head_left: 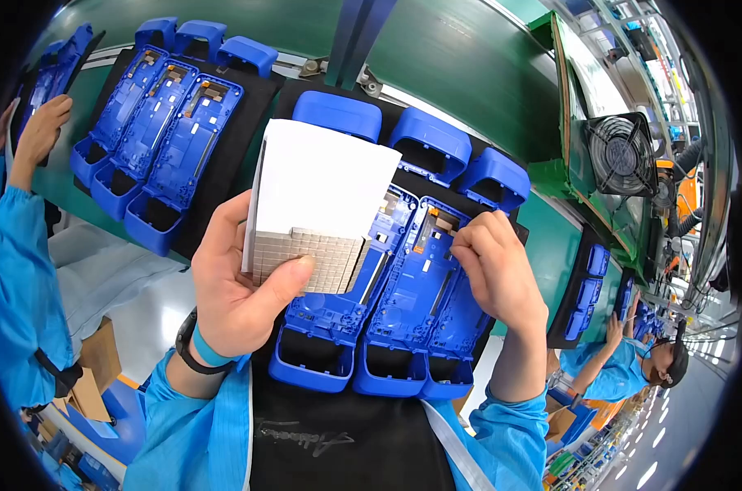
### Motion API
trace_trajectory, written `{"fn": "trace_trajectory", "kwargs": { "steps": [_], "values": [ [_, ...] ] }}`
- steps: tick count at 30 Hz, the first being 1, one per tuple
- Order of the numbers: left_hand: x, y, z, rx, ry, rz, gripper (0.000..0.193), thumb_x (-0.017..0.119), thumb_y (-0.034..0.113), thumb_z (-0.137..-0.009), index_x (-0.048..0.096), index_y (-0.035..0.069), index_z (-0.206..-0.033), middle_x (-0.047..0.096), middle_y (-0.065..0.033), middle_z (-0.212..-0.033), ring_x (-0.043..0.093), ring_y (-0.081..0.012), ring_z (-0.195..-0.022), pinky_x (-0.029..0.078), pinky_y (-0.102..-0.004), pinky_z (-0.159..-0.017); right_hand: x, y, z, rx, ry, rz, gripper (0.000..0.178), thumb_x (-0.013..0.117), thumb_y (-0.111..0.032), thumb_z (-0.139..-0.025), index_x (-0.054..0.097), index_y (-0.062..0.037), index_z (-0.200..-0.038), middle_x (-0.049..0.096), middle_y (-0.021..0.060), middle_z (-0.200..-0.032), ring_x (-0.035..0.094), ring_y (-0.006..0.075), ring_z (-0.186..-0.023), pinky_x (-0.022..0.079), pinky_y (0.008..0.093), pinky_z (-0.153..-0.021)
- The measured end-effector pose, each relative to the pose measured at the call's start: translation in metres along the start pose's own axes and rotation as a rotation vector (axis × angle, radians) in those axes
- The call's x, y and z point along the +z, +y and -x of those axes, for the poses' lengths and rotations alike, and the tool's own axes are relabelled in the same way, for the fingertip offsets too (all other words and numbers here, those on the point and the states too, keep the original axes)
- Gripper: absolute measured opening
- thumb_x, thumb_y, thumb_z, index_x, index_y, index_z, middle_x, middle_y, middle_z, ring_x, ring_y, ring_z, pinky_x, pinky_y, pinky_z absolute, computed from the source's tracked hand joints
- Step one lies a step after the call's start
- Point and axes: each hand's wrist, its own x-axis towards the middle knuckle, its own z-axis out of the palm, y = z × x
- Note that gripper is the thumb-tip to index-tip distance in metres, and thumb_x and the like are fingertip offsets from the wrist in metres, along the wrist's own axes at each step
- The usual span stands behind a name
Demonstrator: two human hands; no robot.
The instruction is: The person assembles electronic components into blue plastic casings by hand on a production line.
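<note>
The left hand (240, 286) is holding a white sheet (322, 180) with rows of small grey squares (330, 260) on its lower part. The thumb is pressing on the squares, and the other fingers are going behind. The sheet is covering some of the left blue case (326, 319). The right hand (502, 270) is making a narrow pinch over the edge between the middle blue case (412, 286) and the right blue case (465, 323). Nobody can tell if a square is sitting in that pinch.

This seems to be careful work with tiny bits. The left hand should be holding the sheet flat and not squashing the rows. The right hand should be taking one square by its edge, going slowly, and not bumping the small parts inside the cases.
</note>
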Motion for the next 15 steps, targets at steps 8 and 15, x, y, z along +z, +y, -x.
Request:
{"fn": "trace_trajectory", "kwargs": {
  "steps": [8, 15],
  "values": [
    [0.002, -0.002, -0.009, 0.046, -0.066, 0.017, 0.058, 0.064, -0.006, -0.088, 0.038, -0.007, -0.139, 0.062, -0.0204, -0.123, 0.064, -0.0220, -0.114, 0.051, -0.0320, -0.095, 0.009, 0.001, -0.005, -0.043, -0.042, 0.038, 0.010, 0.067, 0.001, -0.079, 0.060, -0.0006, -0.086, 0.055, 0.0118, -0.087, 0.052, 0.0308, -0.085, 0.046, 0.0379, -0.076],
    [0.012, 0.000, -0.004, 0.037, -0.117, 0.023, 0.056, 0.064, -0.007, -0.088, 0.038, -0.007, -0.138, 0.061, -0.0191, -0.124, 0.061, -0.0203, -0.117, 0.049, -0.0318, -0.098, 0.008, 0.001, -0.002, -0.066, -0.032, 0.038, 0.010, 0.068, 0.001, -0.079, 0.061, -0.0009, -0.087, 0.055, 0.0116, -0.087, 0.052, 0.0304, -0.085, 0.046, 0.0377, -0.077]
  ]
}}
